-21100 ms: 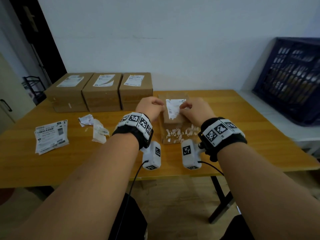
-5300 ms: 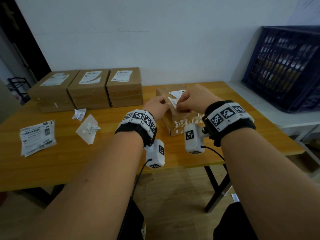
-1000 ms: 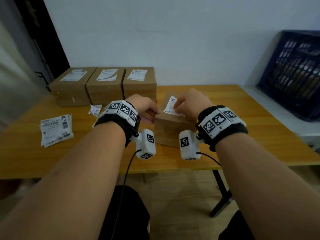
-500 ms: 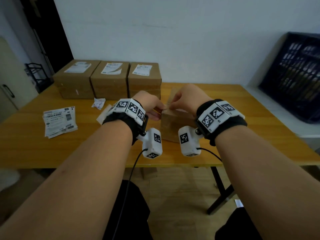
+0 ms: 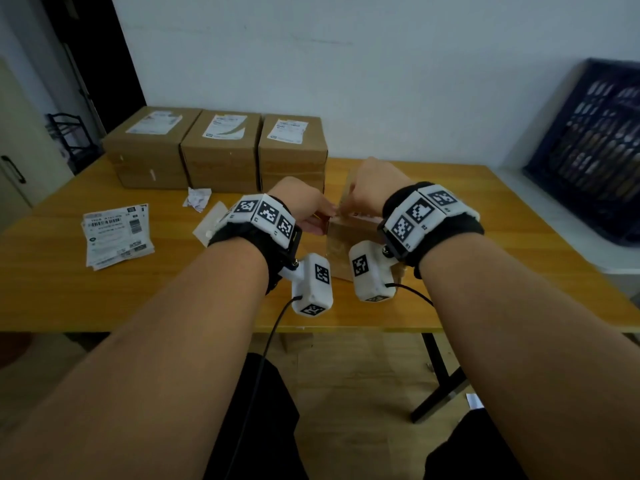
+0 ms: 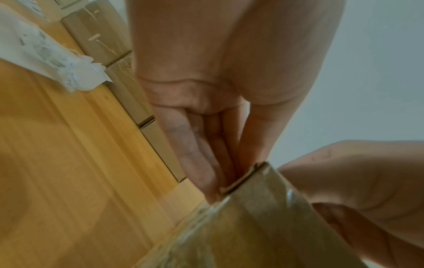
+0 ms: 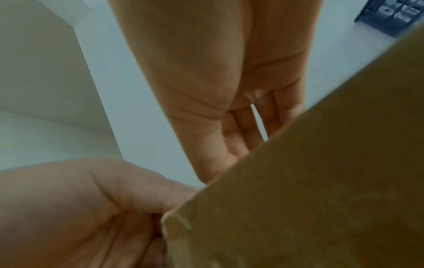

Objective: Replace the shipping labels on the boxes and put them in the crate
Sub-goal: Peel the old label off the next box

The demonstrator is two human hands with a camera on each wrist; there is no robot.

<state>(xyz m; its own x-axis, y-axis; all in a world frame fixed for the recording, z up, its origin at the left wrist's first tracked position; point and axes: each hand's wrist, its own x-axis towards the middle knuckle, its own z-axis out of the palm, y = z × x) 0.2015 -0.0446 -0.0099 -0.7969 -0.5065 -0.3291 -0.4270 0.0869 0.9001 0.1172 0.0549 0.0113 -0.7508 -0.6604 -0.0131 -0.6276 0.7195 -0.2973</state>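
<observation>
A plain cardboard box (image 5: 341, 252) stands near the table's front edge, between my wrists. My left hand (image 5: 313, 216) is at its top left corner. In the left wrist view the thumb and fingers (image 6: 201, 154) pinch that corner of the box (image 6: 252, 226). My right hand (image 5: 363, 195) arches over the box top, knuckles up. In the right wrist view its fingers (image 7: 241, 127) run behind the edge of the box (image 7: 321, 181), so their tips are hidden. Three labelled boxes (image 5: 221, 150) stand in a row at the back. The dark blue crate (image 5: 588, 143) is far right.
A stack of fresh shipping labels (image 5: 117, 233) lies at the left of the wooden table (image 5: 502, 237). A crumpled old label (image 5: 197, 199) and a sheet of backing paper (image 5: 207, 225) lie behind my left wrist. The crate rests on a white ledge beside the table.
One second ago my right hand pinched a white label on the box top. Both hands have closed in over the top left corner, and they now hide the label.
</observation>
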